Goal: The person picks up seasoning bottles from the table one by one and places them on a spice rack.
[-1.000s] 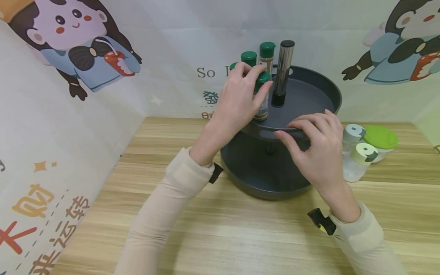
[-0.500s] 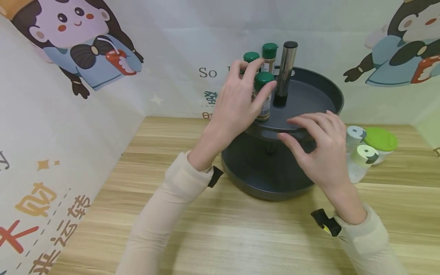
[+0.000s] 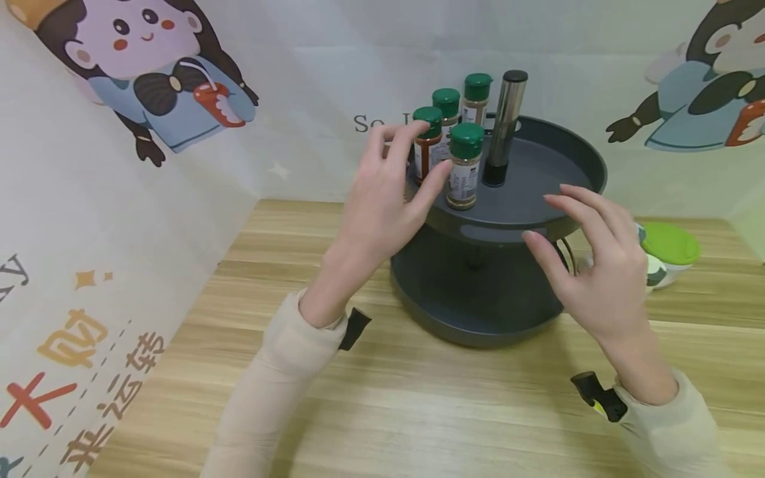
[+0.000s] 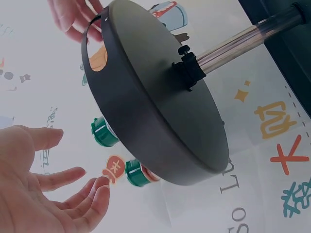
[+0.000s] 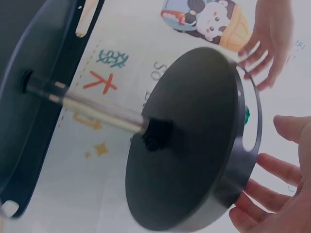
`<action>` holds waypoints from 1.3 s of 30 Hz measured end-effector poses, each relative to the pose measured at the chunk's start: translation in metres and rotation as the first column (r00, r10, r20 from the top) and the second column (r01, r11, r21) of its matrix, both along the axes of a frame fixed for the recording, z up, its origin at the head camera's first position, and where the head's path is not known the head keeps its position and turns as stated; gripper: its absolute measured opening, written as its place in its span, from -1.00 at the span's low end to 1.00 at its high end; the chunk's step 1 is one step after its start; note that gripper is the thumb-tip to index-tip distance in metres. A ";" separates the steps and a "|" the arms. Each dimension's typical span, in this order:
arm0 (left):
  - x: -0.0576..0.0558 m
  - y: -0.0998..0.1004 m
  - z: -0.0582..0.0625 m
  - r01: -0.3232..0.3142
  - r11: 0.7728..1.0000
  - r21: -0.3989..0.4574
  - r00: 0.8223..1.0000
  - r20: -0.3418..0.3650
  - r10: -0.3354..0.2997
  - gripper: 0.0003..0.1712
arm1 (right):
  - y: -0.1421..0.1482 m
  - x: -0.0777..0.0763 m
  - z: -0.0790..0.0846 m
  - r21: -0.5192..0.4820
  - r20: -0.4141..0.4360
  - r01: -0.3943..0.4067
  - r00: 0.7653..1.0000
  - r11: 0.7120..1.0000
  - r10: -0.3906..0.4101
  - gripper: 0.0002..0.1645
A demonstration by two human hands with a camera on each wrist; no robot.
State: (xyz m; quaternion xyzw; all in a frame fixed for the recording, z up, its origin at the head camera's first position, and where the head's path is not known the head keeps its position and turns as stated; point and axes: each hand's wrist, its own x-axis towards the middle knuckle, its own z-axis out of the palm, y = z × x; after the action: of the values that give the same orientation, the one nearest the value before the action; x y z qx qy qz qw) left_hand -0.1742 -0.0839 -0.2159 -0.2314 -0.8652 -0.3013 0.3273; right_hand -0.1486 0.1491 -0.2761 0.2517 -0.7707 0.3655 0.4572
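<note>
Several spice jars with green lids stand upright on the upper tier (image 3: 532,212) of a dark two-tier turntable rack. The front spice jar (image 3: 463,174) has a pale label; beside it is one with red-brown contents (image 3: 427,149). My left hand (image 3: 385,199) is just left of the front jar, fingers spread and holding nothing; in the left wrist view it is apart from the green lids (image 4: 104,132). To the right of the upper tier's handle slot, my right hand (image 3: 603,265) is spread with nothing in it, fingertips near the rim in the right wrist view.
A metal post (image 3: 506,126) with a black cap rises from the upper tier. The lower tier (image 3: 472,299) sits on the wooden table (image 3: 418,405). Behind my right hand is a green-lidded container (image 3: 672,244), with partly hidden jars next to it. Printed sheets line the walls.
My left hand has drawn back leftward from the front spice jar, uncovering the jars behind. My right hand has moved right, away from the rack's front handle. The head view has shifted slightly.
</note>
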 end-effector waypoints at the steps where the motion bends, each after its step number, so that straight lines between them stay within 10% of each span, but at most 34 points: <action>1: 0.002 -0.002 -0.002 0.003 1.000 0.006 1.000 0.001 -0.003 -0.42 | 0.003 0.000 -0.001 -0.009 -0.001 0.009 1.000 1.000 -0.009 -0.38; 19: 0.020 -0.026 -0.039 -0.036 0.999 -0.004 0.999 0.034 0.036 -0.38 | 0.047 0.001 -0.013 0.026 0.045 0.130 0.990 0.991 -0.131 -0.28; 39: 0.027 -0.024 -0.083 -0.010 0.991 -0.133 0.967 0.251 0.043 -0.31 | 0.099 -0.002 -0.037 0.164 0.185 0.272 0.936 0.948 -0.300 -0.15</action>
State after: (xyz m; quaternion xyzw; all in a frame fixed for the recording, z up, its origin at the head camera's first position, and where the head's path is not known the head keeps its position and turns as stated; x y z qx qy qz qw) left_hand -0.1477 -0.1077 -0.2993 -0.2003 -0.9207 -0.2668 0.2026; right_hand -0.1504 0.2483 -0.3131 0.1278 -0.8657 0.2658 0.4044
